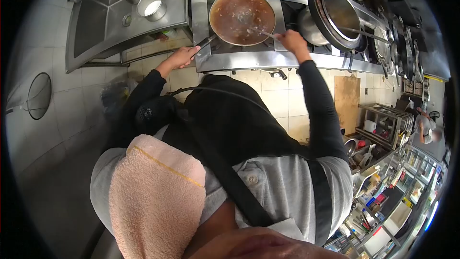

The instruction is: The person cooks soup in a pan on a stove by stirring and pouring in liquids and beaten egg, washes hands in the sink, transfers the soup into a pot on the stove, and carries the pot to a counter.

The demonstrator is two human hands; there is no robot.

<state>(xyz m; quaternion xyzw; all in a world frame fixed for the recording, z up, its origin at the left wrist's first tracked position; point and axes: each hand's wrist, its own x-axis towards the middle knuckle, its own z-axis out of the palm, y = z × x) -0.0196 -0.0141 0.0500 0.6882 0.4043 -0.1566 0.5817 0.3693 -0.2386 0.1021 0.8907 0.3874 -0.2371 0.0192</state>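
Upper centre: stirring, apparently. Left hand [182, 57] grips pan handle [205, 42]; right hand [293, 43] clasps utensil [262, 32] in sauce [235, 8]. Next move likely needs steady handle.

Black sleeves [320, 110] meet a grey shirt [283, 182] under a black apron [220, 120].

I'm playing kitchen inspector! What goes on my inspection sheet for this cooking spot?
Surface: steel stove, with the pan on it.
Job's things: wide pan of brown liquid; a long utensil dips in.
Clutter: stacked pans right of the wide pan; a small pot of white liquid on the left counter.
Hands: left hand grips the pan's handle; right hand holds the utensil.
Cables: dark cord or strap across the apron; cannot tell which.
Surroundings: wire strainer at far left; another person at far right.
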